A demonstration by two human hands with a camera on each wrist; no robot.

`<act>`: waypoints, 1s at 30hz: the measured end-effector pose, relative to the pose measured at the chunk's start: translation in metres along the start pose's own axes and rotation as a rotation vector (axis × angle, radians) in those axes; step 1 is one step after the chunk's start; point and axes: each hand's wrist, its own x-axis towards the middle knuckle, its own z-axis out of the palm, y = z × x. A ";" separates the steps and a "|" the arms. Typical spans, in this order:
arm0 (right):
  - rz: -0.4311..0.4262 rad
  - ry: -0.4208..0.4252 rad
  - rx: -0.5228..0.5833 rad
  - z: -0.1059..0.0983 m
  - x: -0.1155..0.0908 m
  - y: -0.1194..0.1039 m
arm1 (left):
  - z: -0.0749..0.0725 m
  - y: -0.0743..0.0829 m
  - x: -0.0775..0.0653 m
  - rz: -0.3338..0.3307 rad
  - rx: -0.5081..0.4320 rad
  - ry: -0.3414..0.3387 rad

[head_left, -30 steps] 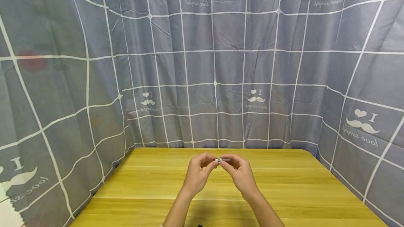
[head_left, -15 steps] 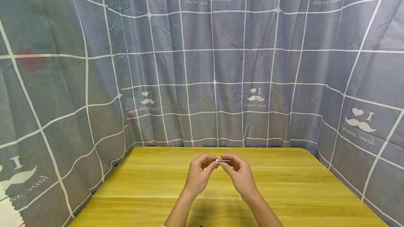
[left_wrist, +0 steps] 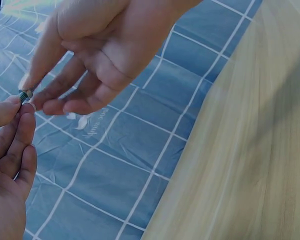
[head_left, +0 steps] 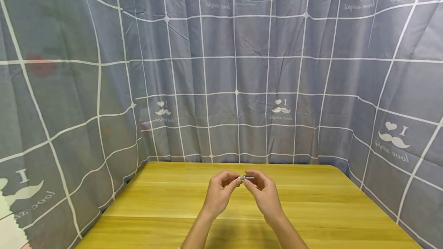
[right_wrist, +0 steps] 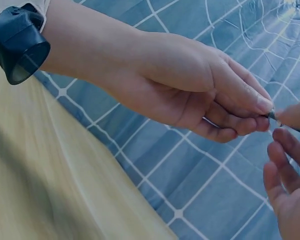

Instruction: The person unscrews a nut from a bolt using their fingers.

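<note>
A small metal bolt (head_left: 250, 177) lies level between my two hands above the table, its shank pointing right. My left hand (head_left: 219, 195) pinches its left end between thumb and fingertips. A nut (left_wrist: 29, 93) sits on the thread (left_wrist: 23, 96) in the left wrist view. My right hand (head_left: 266, 195) has thumb and index finger at the nut, pinching it, with its other fingers loosely bent. In the right wrist view the bolt is mostly hidden by fingertips, and my left hand (right_wrist: 190, 85) reaches in from the left.
Below the hands is a wood-grain table (head_left: 166, 203). A grey curtain (head_left: 221, 72) with white grid lines hangs behind it and along both sides. A black strapped device (right_wrist: 20, 45) sits on my left wrist by a pale sleeve.
My fingertips have drawn slightly apart, and more of the bolt shows between them. Both hands keep their hold at nearly the same place. The head view has shifted slightly.
</note>
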 end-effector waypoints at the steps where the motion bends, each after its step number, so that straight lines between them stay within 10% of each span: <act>1: 0.008 0.000 0.003 0.000 0.000 0.001 | 0.000 0.000 0.000 -0.001 0.001 -0.004; 30: 0.051 0.002 -0.011 -0.002 -0.002 0.009 | 0.000 -0.008 -0.005 -0.030 0.028 -0.023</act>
